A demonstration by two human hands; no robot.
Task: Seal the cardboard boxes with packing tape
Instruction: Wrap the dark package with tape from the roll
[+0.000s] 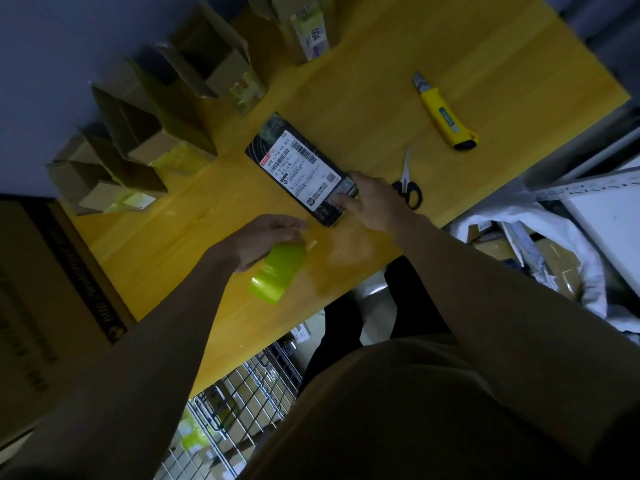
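Observation:
A black parcel [277,143] with a white shipping label [299,164] lies flat on the yellow table [363,81]. My right hand [372,202] rests on its near end, fingers pressing down on the parcel. My left hand [258,242] grips a roll of yellow-green packing tape [277,277] just above the table's near part, a short tape end sticking out by my fingers. Several open cardboard boxes [138,133] stand in a row along the table's far left edge, flaps up, some with yellow-green tape on them.
Black-handled scissors [407,188] lie right of my right hand. A yellow utility knife [445,114] lies farther right. A large brown carton [45,289] stands at the left. A wire basket [242,393] sits under the table; white bags [571,244] pile at the right.

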